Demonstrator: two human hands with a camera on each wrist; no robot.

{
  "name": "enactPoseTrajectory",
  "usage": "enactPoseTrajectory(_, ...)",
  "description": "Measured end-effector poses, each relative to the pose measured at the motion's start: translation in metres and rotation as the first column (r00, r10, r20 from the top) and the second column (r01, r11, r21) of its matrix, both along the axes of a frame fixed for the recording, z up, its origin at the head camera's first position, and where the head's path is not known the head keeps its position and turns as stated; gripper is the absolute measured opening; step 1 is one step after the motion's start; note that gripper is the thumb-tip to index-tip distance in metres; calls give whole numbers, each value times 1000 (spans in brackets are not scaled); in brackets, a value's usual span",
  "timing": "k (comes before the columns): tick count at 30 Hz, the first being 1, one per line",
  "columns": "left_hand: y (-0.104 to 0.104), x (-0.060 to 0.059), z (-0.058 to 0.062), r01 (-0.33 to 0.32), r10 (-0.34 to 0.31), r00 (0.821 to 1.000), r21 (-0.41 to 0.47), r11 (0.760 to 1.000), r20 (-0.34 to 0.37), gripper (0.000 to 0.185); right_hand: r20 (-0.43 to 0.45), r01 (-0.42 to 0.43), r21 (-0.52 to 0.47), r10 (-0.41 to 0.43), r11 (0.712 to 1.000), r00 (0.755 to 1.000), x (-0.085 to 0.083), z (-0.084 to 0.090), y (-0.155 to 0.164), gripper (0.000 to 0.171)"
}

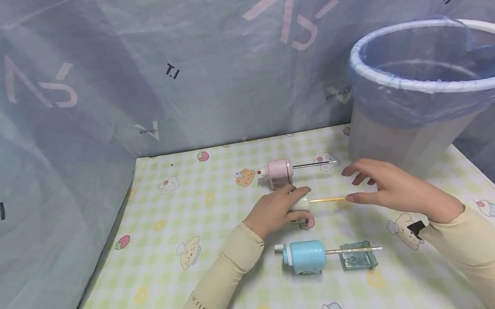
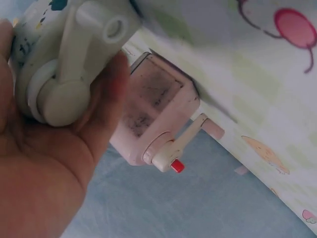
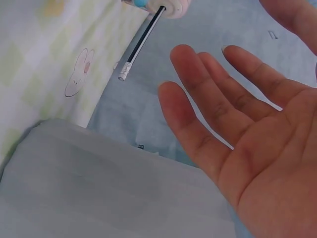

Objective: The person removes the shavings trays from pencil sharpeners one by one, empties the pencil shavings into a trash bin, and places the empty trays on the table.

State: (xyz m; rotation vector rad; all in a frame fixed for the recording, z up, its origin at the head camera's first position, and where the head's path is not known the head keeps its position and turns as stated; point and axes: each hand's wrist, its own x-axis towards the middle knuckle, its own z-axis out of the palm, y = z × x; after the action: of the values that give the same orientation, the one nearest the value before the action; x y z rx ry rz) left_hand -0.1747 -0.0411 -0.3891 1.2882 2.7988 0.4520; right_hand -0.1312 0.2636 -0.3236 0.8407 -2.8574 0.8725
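Note:
My left hand (image 1: 277, 210) grips a white crank pencil sharpener (image 1: 301, 203) lying on the table. In the left wrist view, the crank handle (image 2: 96, 20) of this white sharpener shows above the palm. A yellow pencil (image 1: 326, 199) sticks out of its right side. My right hand (image 1: 388, 188) hovers at the pencil's far end, thumb tip close by it. Its fingers are spread and loosely bent in the right wrist view, with nothing between them. Just behind the left hand stands a pink pencil sharpener (image 1: 280, 171), holding a black-and-white pencil (image 1: 313, 164).
Nearer the front lies a blue pencil sharpener (image 1: 308, 255) with a pencil (image 1: 353, 250) in it. That pencil passes over a clear green tray (image 1: 358, 261). A large bin (image 1: 395, 137) lined with a blue bag stands at the back right. Fabric walls border the checked tablecloth (image 1: 166, 284).

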Motion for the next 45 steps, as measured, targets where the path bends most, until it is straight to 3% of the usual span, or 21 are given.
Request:
enactPoseTrajectory(4,-2,-1,-2,22,-19,998,36,999,-64,58,-9,-17,17,17,1000,1000,-1,2,-2,40)
enactPoseTrajectory(10,-3,-2,-4,28,-24,994,36,999,-103,55,-16,-18,20,18,1000,1000,-2,-1,0,41)
enactPoseTrajectory(19,-13,-1,7,-16,20,999,93,996,-45,54,-16,6,8,-6,1000,1000,-4,-14,3,64)
enactPoseTrajectory(26,-22,0,19,-17,20,1000,161,987,-19,58,79,59,-41,-56,997,995,-7,-25,2,76)
enactPoseTrajectory(35,-22,3,26,20,-13,999,199,980,-35,57,153,-54,-117,72,992,986,-8,-49,-23,66)
enactPoseTrajectory(41,-20,6,29,66,-55,996,191,979,-64,57,139,-157,-236,193,959,971,-8,-56,-48,61)
enactPoseTrajectory(45,-19,8,31,78,-65,995,196,977,-69,57,126,-177,-278,219,944,968,-7,-58,-57,56)
